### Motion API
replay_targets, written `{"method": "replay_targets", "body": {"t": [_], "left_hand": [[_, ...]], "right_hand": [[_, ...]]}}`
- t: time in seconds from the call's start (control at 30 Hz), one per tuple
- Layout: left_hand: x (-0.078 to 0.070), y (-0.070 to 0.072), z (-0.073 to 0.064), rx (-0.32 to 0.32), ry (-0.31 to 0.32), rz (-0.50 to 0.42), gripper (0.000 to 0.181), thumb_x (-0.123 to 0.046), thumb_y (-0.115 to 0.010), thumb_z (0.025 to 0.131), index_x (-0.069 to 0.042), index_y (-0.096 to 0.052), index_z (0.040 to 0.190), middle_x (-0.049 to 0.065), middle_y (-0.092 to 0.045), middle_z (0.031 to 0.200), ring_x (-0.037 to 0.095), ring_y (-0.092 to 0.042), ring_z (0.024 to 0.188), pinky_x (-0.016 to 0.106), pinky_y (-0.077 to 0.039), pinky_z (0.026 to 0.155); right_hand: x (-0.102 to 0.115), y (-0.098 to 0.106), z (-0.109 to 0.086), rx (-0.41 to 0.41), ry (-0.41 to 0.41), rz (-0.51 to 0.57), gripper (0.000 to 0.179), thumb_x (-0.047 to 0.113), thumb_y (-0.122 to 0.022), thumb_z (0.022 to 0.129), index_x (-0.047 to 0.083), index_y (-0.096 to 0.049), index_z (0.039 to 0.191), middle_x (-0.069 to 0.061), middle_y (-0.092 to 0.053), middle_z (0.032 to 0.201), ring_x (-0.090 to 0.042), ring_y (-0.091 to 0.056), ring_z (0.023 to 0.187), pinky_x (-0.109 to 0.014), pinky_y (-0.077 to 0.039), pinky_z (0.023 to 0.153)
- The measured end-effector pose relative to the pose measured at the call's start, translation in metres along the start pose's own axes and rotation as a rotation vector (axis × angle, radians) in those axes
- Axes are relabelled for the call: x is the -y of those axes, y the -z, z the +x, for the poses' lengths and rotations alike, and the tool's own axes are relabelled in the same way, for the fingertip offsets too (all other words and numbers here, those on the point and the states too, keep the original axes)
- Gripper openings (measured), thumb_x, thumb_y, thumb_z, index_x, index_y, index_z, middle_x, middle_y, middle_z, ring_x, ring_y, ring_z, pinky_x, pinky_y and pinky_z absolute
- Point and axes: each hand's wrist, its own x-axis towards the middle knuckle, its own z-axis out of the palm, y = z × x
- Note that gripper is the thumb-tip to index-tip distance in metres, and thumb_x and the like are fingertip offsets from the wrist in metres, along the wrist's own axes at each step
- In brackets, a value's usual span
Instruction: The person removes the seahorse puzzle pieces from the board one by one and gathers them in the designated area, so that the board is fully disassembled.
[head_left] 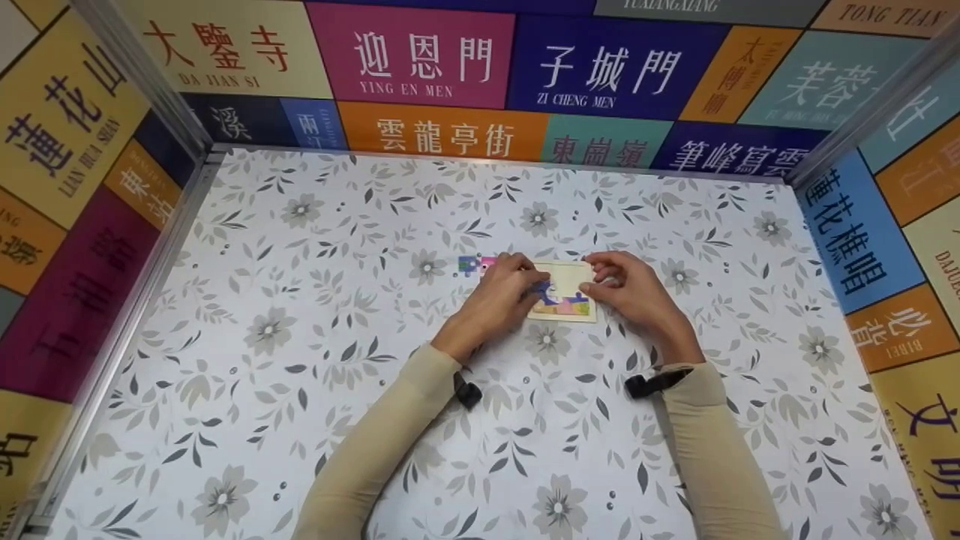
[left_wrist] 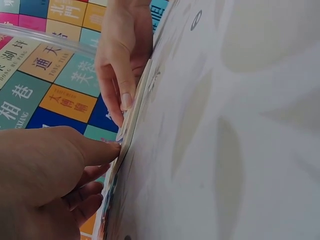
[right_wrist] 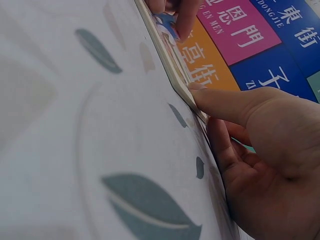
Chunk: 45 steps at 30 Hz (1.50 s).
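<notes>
A small jigsaw puzzle board (head_left: 564,317) with a pale raised border lies on the table, with colourful pieces along its lower part. My left hand (head_left: 504,292) bends over its left side. In the right wrist view, that hand's finger and thumb sit around a blue-and-white puzzle piece (right_wrist: 166,22); the hand partly covers the board. My right hand (head_left: 634,289) holds the board's right edge, with the thumb (right_wrist: 215,100) on the border and the other fingers curled beside it. A pale bare area of the board shows between the hands.
Loose green-blue and pink puzzle pieces (head_left: 468,265) lie just left of the board, partly behind the left hand. The table (head_left: 315,420) has a white floral cover. Panels with coloured lettering (head_left: 420,60) enclose its back and sides.
</notes>
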Motion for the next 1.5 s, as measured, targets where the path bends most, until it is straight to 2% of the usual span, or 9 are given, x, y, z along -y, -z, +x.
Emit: {"method": "replay_targets", "body": {"t": [0.27,0.37,0.57,0.7,0.97,1.23,1.37,1.5], "left_hand": [[0.002,-0.001,0.001,0.009,-0.032,0.083,0.034,-0.022,-0.065,0.109,-0.015,-0.072,0.142,0.009,-0.067,0.134,0.028,-0.057,0.126,0.044,-0.047,0.113],[0.004,-0.001,0.002,0.004,-0.037,0.086,0.034,-0.025,-0.064,0.11,-0.014,-0.072,0.142,0.008,-0.068,0.134,0.028,-0.057,0.127,0.044,-0.047,0.113],[0.005,0.003,0.001,-0.021,-0.062,0.08,0.034,-0.027,-0.065,0.11,-0.014,-0.073,0.141,0.008,-0.07,0.133,0.028,-0.06,0.124,0.043,-0.048,0.112],[0.005,0.01,-0.002,-0.062,-0.079,0.054,0.034,-0.028,-0.065,0.11,-0.013,-0.073,0.139,0.007,-0.071,0.132,0.028,-0.061,0.121,0.045,-0.048,0.109],[0.007,0.032,-0.011,-0.117,-0.039,-0.013,0.035,-0.032,-0.065,0.11,-0.016,-0.073,0.14,0.002,-0.071,0.134,0.023,-0.06,0.124,0.043,-0.048,0.11],[0.026,0.046,-0.024,-0.211,-0.052,-0.054,0.031,-0.028,-0.075,0.104,-0.012,-0.078,0.131,0.005,-0.077,0.126,0.026,-0.066,0.12,0.043,-0.052,0.108],[0.035,0.053,-0.035,-0.221,-0.018,-0.088,0.03,-0.026,-0.077,0.102,-0.012,-0.079,0.129,0.006,-0.077,0.126,0.027,-0.066,0.122,0.046,-0.05,0.111],[0.045,0.059,-0.044,-0.226,0.018,-0.078,0.032,-0.027,-0.079,0.101,-0.013,-0.079,0.129,0.006,-0.077,0.127,0.027,-0.067,0.123,0.049,-0.049,0.112]], "right_hand": [[0.001,-0.003,0.0,-0.009,-0.033,-0.012,0.053,0.018,-0.079,0.101,0.005,-0.061,0.149,-0.021,-0.063,0.131,-0.027,-0.061,0.113,-0.011,-0.047,0.085],[0.003,-0.003,0.0,-0.01,-0.034,-0.015,0.052,0.017,-0.078,0.101,0.004,-0.061,0.149,-0.022,-0.063,0.13,-0.027,-0.061,0.112,-0.011,-0.047,0.085],[0.0,-0.001,-0.001,-0.014,-0.01,0.0,0.053,0.025,-0.081,0.1,0.009,-0.064,0.147,-0.018,-0.065,0.128,-0.021,-0.063,0.109,-0.014,-0.049,0.087],[-0.002,-0.001,-0.001,-0.02,0.006,0.004,0.053,0.027,-0.083,0.098,0.01,-0.065,0.145,-0.015,-0.065,0.126,-0.016,-0.064,0.107,-0.015,-0.051,0.088],[-0.004,0.0,0.0,-0.018,0.012,0.013,0.054,0.028,-0.084,0.097,0.01,-0.065,0.145,-0.015,-0.065,0.128,-0.016,-0.064,0.108,-0.014,-0.051,0.088],[0.003,-0.003,-0.002,-0.024,-0.007,0.019,0.054,0.021,-0.083,0.098,0.007,-0.065,0.146,-0.019,-0.064,0.13,-0.024,-0.062,0.112,-0.013,-0.048,0.087],[0.013,-0.003,-0.005,-0.017,-0.028,0.02,0.053,0.013,-0.08,0.099,0.001,-0.062,0.147,-0.025,-0.062,0.131,-0.03,-0.061,0.113,-0.013,-0.048,0.087],[0.017,-0.002,-0.007,-0.012,-0.025,0.014,0.052,0.011,-0.079,0.099,-0.001,-0.062,0.147,-0.027,-0.062,0.13,-0.03,-0.061,0.111,-0.015,-0.048,0.087]]}}
